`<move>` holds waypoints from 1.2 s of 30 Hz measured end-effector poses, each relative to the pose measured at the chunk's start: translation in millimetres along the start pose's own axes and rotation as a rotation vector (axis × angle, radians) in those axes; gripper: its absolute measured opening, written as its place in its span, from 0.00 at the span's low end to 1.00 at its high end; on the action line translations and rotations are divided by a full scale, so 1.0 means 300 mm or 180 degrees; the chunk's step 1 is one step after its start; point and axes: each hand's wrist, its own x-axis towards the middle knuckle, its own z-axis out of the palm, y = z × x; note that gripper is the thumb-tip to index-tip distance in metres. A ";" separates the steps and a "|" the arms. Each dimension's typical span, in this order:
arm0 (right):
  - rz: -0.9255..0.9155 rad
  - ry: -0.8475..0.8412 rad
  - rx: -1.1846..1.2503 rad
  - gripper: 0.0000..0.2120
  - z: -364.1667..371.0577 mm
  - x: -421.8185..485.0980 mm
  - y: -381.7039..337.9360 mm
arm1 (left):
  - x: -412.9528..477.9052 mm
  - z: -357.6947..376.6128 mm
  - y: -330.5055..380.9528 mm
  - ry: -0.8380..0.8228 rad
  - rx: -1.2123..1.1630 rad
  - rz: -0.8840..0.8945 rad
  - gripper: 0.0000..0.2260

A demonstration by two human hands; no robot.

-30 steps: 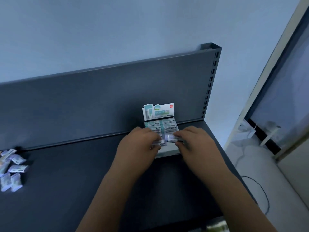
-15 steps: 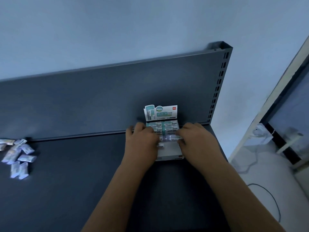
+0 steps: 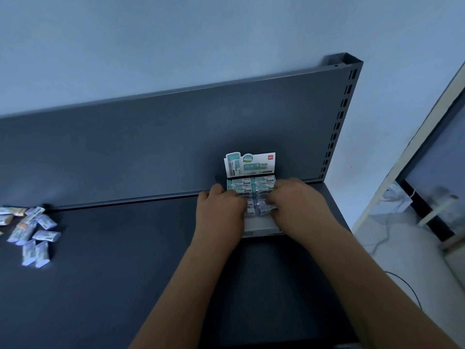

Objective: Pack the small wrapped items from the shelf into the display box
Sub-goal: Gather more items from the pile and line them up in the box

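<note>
A white display box point(image 3: 261, 229) with an upright printed flap point(image 3: 249, 164) stands on the dark shelf by the back panel, with rows of wrapped items in its far half. My left hand point(image 3: 221, 212) rests on the box's left side, fingers curled over the items. At the right side, my right hand point(image 3: 299, 205) has its fingertips pinched on a small wrapped item point(image 3: 263, 210) lying inside the box. A loose pile of wrapped items point(image 3: 32, 233) lies at the shelf's far left.
The dark shelf point(image 3: 113, 285) has a tall back panel point(image 3: 151, 147) and a slotted upright post point(image 3: 339, 117) at the right. Past the shelf's right edge are a pale floor, a cable point(image 3: 407, 288) and a white-framed window.
Both hands have stayed on the box, shifting slightly further back over the items. The view has moved, so the loose pile shows more fully at the left.
</note>
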 end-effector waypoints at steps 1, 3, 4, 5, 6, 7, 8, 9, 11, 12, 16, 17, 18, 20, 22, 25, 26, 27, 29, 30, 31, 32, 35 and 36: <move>0.0006 -0.0020 -0.0011 0.08 0.002 0.004 0.000 | 0.000 0.002 -0.003 0.0015 -0.0050 0.0034 0.04; 0.0050 -0.0040 0.0062 0.08 0.002 0.007 -0.002 | -0.007 0.001 -0.006 0.0020 -0.0177 0.0130 0.03; 0.0072 -0.0043 0.0112 0.08 0.001 0.006 -0.004 | -0.012 -0.003 -0.005 0.0009 -0.0244 0.0155 0.06; 0.0081 -0.0032 0.0131 0.08 0.003 0.005 -0.006 | -0.019 -0.007 -0.004 -0.0018 -0.0292 0.0180 0.10; 0.0077 -0.0012 0.0115 0.07 0.004 0.003 -0.009 | -0.026 -0.014 -0.002 -0.0044 -0.0317 0.0180 0.14; 0.0056 0.0018 0.0079 0.07 0.008 0.001 -0.010 | -0.032 -0.018 0.001 -0.0075 -0.0314 0.0170 0.18; 0.0035 0.0053 0.0042 0.07 0.014 -0.001 -0.013 | -0.040 -0.019 0.003 -0.0099 -0.0302 0.0151 0.21; 0.0033 0.0077 0.0021 0.07 0.020 -0.003 -0.015 | -0.047 -0.017 0.004 -0.0105 -0.0292 0.0141 0.23; 0.0070 0.0094 0.0020 0.07 0.029 -0.008 -0.015 | -0.063 -0.014 0.006 -0.0107 -0.0275 0.0122 0.27; 0.0092 0.0101 0.0015 0.07 0.031 -0.010 -0.016 | -0.072 -0.015 0.007 -0.0101 -0.0271 0.0104 0.28; 0.0126 0.0048 0.0153 0.10 0.022 -0.013 -0.020 | -0.093 -0.027 0.011 -0.0100 -0.0285 0.0058 0.26; 0.0116 0.0019 0.0259 0.11 0.013 -0.015 -0.026 | -0.097 -0.035 0.009 -0.0096 -0.0331 0.0054 0.25; 0.0127 0.0036 0.0415 0.12 -0.002 -0.022 -0.035 | -0.102 -0.050 0.003 -0.0067 -0.0441 0.0034 0.23; 0.0200 0.0206 0.0799 0.12 -0.036 -0.045 -0.059 | -0.119 -0.095 -0.019 0.0054 -0.0757 -0.0106 0.21; 0.0198 0.0394 0.1062 0.14 -0.064 -0.079 -0.093 | -0.145 -0.142 -0.056 0.0247 -0.0916 -0.0321 0.20; 0.0069 0.0495 0.1307 0.16 -0.081 -0.126 -0.154 | -0.195 -0.178 -0.134 0.0442 -0.0704 -0.0578 0.22; 0.0050 0.0482 0.1350 0.18 -0.082 -0.136 -0.173 | -0.213 -0.179 -0.165 0.0449 -0.0628 -0.0644 0.22; 0.0039 0.0455 0.1379 0.19 -0.080 -0.142 -0.191 | -0.232 -0.176 -0.198 0.0436 -0.0562 -0.0703 0.22; 0.0014 0.0401 0.1393 0.20 -0.076 -0.151 -0.230 | -0.270 -0.166 -0.267 0.0297 -0.0407 -0.0809 0.24; 0.0005 0.0389 0.1388 0.21 -0.075 -0.153 -0.253 | -0.290 -0.159 -0.302 0.0222 -0.0327 -0.0840 0.24; -0.0001 0.0379 0.1379 0.23 -0.074 -0.155 -0.279 | -0.310 -0.152 -0.337 0.0168 -0.0274 -0.0865 0.25; -0.0007 0.0356 0.1358 0.24 -0.074 -0.155 -0.309 | -0.329 -0.144 -0.372 0.0132 -0.0259 -0.0891 0.25; 0.0002 0.0265 0.1287 0.26 -0.067 -0.146 -0.423 | -0.391 -0.126 -0.476 0.0103 -0.0300 -0.0894 0.26; 0.0021 0.0269 0.1269 0.27 -0.061 -0.143 -0.471 | -0.414 -0.123 -0.515 0.0114 -0.0308 -0.0857 0.26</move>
